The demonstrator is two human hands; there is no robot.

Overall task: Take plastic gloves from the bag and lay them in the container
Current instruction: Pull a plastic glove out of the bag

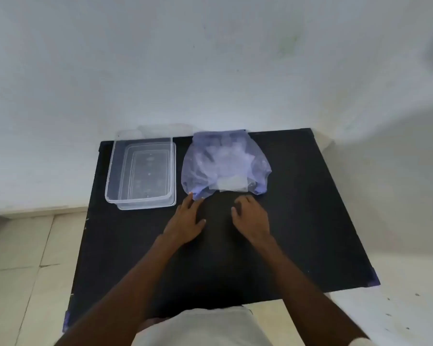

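Observation:
A translucent bluish plastic bag [223, 163] lies on the black table [298, 221] at the back middle, with crumpled clear plastic gloves [231, 187] showing inside near its front mouth. A clear rectangular container [141, 171] stands to the bag's left, with nothing in it. My left hand [185, 223] rests flat on the table, fingers apart, its fingertips touching the bag's front left edge. My right hand [251, 218] hovers just in front of the bag's mouth, fingers curled and apart, holding nothing.
A clear lid [160, 131] leans behind the container against the white wall [210, 58]. The table's back edge meets the wall. Tiled floor [18, 270] lies to the left, and a light garment [210, 328] is at the table's front edge.

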